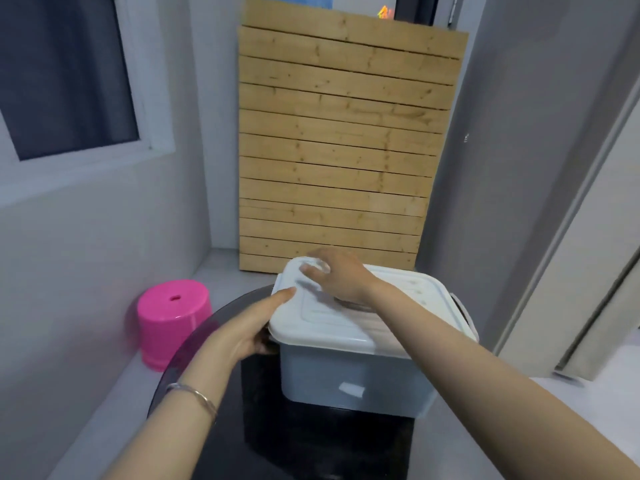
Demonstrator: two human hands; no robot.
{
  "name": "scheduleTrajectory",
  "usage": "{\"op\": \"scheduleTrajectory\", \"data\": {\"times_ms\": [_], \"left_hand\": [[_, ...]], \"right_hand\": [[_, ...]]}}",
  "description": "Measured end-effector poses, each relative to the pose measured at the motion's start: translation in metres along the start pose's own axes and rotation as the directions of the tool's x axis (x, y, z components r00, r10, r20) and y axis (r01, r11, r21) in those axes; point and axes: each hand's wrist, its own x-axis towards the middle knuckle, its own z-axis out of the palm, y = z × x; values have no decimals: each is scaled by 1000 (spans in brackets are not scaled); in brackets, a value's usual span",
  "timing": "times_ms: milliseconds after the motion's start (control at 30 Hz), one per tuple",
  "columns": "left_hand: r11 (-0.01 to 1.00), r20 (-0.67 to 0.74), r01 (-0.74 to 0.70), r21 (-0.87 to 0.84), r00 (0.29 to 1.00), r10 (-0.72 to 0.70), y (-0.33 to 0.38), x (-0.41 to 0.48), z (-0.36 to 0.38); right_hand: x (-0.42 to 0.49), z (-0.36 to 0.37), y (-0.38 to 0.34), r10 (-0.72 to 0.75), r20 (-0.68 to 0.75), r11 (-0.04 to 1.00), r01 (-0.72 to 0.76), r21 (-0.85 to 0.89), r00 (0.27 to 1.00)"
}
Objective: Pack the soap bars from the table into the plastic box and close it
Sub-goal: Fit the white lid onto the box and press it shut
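Right hand (341, 277) lies flat on the white plastic lid (346, 327), fingers spread and straight over its far left corner, gripping nothing; the fingertips are blurred. Left hand (247, 329) holds the lid's left edge near the front corner: one finger lies straight along the top of the rim and the others curl under it. A thin silver bracelet (194, 393) circles that wrist. The lid sits on the pale blue-grey rectangular plastic box (353, 375), covering its whole top; the contents cannot be made out through its walls. The box stands on the round dark glass table (304, 441), towards its far edge. Beyond the table's left edge a bright pink plastic stool (173, 317) sits on the floor by the wall. Behind the box a slatted pale wooden panel (339, 150) leans upright, and a white-framed window (65, 71) is set in the left wall.
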Motion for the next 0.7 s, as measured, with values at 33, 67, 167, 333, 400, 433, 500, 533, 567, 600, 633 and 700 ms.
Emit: {"op": "scheduleTrajectory", "data": {"times_ms": [33, 67, 167, 333, 400, 433, 500, 533, 567, 600, 633, 700], "left_hand": [[1000, 0, -3, -6, 1000, 3, -2, 0, 1], [1000, 2, -2, -15, 1000, 3, -3, 0, 1], [1000, 7, 6, -22, 1000, -6, -4, 3, 1], [999, -137, -41, -18, 990, 39, -1, 6, -2], [996, -189, -94, -3, 978, 92, 1, 6, -3], [993, -196, -119, -3, 974, 116, 2, 6, -2], [987, -183, -163, -9, 970, 158, 3, 6, 0], [985, -175, -174, -14, 970, 169, 4, 6, 2], [984, -168, -179, -15, 970, 174, 5, 5, 4], [983, -161, -182, -13, 971, 178, 6, 4, 5], [982, -154, -187, -9, 971, 184, 7, 5, 6], [980, -153, -197, 10, 969, 196, 9, 4, 7]], "right_hand": [[11, 5, -6, -2, 44, 1000, 3, -14, 999], [22, 11, -11, 6, 80, 1000, -4, -30, 997], [46, 25, -12, 103, 111, 992, -93, -90, 988], [64, 43, 0, 147, 47, 986, -142, -90, 988], [68, 45, 0, 139, 35, 984, -135, -113, 990], [69, 46, 0, 143, 36, 984, -138, -116, 989], [70, 47, 0, 143, 37, 985, -138, -101, 989], [70, 47, 0, 138, 34, 987, -135, -88, 990], [69, 47, 1, 133, 31, 989, -130, -76, 991], [69, 46, 2, 125, 29, 990, -123, -70, 992], [69, 46, 2, 116, 26, 991, -115, -66, 993], [68, 46, 2, 106, 19, 992, -104, -64, 994]]}}
